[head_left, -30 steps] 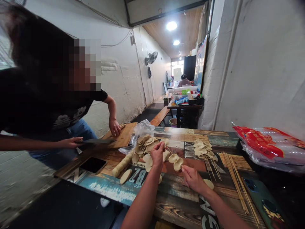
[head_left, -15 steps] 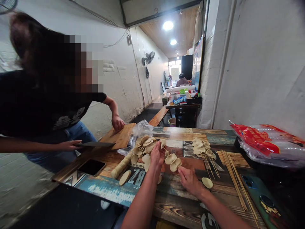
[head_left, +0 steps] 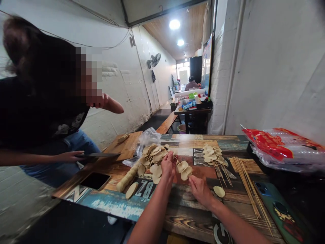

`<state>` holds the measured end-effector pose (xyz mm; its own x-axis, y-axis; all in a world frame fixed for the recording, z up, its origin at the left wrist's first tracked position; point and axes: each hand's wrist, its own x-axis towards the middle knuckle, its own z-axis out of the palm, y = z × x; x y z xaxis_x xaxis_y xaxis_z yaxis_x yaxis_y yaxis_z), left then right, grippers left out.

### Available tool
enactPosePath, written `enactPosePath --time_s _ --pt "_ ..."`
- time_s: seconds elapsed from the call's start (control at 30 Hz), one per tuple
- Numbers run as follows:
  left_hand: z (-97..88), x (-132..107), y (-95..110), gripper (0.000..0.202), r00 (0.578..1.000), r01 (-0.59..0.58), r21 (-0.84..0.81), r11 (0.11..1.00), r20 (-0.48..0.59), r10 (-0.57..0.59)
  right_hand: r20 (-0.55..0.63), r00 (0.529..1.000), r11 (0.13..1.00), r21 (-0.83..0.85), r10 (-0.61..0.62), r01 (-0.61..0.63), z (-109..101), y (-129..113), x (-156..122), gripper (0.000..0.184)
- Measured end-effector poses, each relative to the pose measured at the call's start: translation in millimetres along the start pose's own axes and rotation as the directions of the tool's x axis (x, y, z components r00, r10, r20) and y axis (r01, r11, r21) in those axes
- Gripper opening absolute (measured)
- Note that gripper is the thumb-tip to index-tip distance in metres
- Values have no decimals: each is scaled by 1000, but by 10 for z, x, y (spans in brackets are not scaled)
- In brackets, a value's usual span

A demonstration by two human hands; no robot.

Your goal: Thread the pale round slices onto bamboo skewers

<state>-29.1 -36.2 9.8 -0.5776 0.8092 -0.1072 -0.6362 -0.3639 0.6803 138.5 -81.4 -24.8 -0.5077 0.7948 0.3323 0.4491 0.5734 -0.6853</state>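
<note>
My right hand is closed round the near end of a thin skewer that carries several round beige slices. The skewer's far end slants up toward my left hand, whose fingers are pinched on a thin beige slice, mostly hidden by them. Just beyond my left hand lies a heap of similar slices. Beside the heap are a ridged beige log and one loose slice. Finished-looking skewers of slices rest together farther right. Near my right wrist lies a single slice.
Bare bamboo sticks and a green phone lie at right, by a red-and-clear plastic package. At left a co-worker holds a knife by a cutting board bearing a cut piece. A dark phone lies nearby.
The co-worker's far hand has lifted from the cutting board to the face, uncovering the cut piece. My hands keep nearly the same pose; the view has shifted slightly.
</note>
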Motion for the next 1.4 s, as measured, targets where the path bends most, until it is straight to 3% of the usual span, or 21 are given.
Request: enactPosePath --time_s 0.3,0.47,0.53,0.6,0.67,0.73,0.8,0.87,0.93,1.0,1.07,1.1,1.17,1.27,1.33,1.4 --pt "43 -177 -249 37 985 97 103 990 135 -110 -80 996 999 -37 36 -39 -57 11 29 34" --pt "34 -144 -201 32 963 198 113 974 162 -215 -99 993 998 -2 57 -57 -105 57 66 35" --pt "3 -77 -118 29 979 152 163 975 110 -171 -146 986 996 8 85 -84 -150 94 103 36" --pt "-44 -9 -27 27 998 -8 297 955 60 -10 -217 969 993 35 116 -111 -218 134 146 38" --pt "-95 29 35 23 979 -204 513 834 108 173 -281 947 988 61 154 -142 -301 166 186 39" --pt "-138 22 43 16 941 -338 704 624 278 195 -308 932 981 86 192 -173 -382 180 213 40" --pt "-167 -23 0 12 884 -437 793 425 465 43 -299 930 976 110 213 -188 -441 175 223 42" --pt "-186 -84 -65 15 809 -529 802 277 575 -120 -281 934 973 130 220 -190 -469 155 220 42" --pt "-198 -132 -119 20 767 -589 790 169 613 -190 -261 941 972 149 217 -183 -471 127 212 42" --pt "-200 -158 -143 23 769 -598 794 112 607 -201 -249 946 971 170 206 -166 -460 99 204 42" --pt "-184 -164 -138 24 789 -564 811 154 584 -190 -240 953 970 199 186 -139 -449 72 198 41" --pt "-168 -164 -127 24 803 -530 819 221 568 -179 -232 957 968 218 174 -123 -445 59 195 41" --pt "-117 -165 -90 26 834 -405 800 443 522 -180 -202 968 961 260 149 -93 -437 34 189 40" --pt "-20 -175 -21 42 859 -80 617 783 441 -260 -121 985 947 311 122 -79 -407 6 172 39" --pt "35 -182 23 46 852 103 440 892 423 -307 -59 992 944 318 110 -86 -372 -5 158 37" --pt "69 -186 56 48 844 206 281 937 433 -315 -15 996 952 297 88 -79 -333 -9 145 36"
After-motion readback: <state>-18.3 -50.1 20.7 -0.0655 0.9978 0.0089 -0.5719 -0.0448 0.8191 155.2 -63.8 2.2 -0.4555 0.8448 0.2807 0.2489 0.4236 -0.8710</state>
